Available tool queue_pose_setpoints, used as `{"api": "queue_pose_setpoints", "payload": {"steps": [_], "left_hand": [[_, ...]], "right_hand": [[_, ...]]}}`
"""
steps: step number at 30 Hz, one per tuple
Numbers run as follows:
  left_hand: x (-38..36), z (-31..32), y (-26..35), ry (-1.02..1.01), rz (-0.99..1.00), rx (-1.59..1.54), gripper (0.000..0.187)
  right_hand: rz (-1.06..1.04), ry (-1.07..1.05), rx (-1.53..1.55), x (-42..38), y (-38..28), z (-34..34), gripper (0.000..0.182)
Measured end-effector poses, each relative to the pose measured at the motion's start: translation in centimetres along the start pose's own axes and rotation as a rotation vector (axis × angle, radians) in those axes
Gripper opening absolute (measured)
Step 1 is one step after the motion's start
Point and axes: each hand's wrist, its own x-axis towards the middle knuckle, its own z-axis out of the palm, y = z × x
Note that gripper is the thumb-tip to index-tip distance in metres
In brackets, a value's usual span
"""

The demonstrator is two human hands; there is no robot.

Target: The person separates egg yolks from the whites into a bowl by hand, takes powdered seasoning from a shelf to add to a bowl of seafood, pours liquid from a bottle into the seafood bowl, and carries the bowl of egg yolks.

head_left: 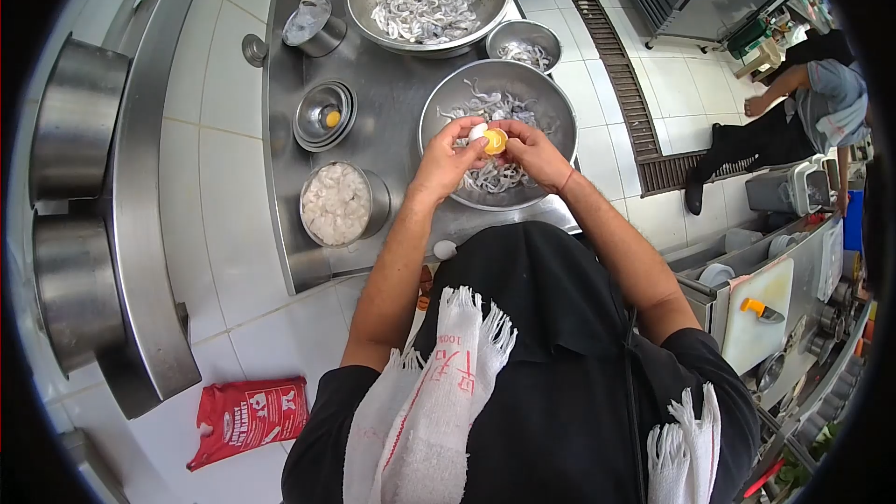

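Wide round steel bowl point(558, 117) with grey tentacles point(497, 177): directly below both grips. Nested round steel bowls point(313, 105): left of left grip, apart. Left hand point(451, 155), right hand point(533, 153): fingers clamped on opened white eggshell point(478, 131), between them; yellow yolk point(495, 141) at opening, nearer right grip. Shell's long axis: cannot tell.

Pretty bright, even light here with only soft shadows. Steel bench point(390, 98) picks up some sheen, black apron point(560, 364) goes nearly detail-free, and the fisheye bends the white tiles point(233, 149) and blacks out the corners.
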Motion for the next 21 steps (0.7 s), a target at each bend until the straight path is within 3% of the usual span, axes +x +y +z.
{"api": "queue_pose_setpoints", "payload": {"steps": [4,10,21], "left_hand": [[-0.1,-0.2,-0.3,0.013,-0.049,-0.106,0.035],[0.7,-0.7,-1.6,0.031,0.047,-0.070,0.035],[0.5,-1.9,-1.3,0.139,-0.131,-0.659,0.025]], "right_hand": [[0.009,-0.014,0.071,-0.1,-0.2,0.0,0.038],[0.012,0.025,0.195,-0.1,-0.2,0.4,0.035],[-0.010,0.034,0.114,0.0,0.3,-0.3,0.037]]}}
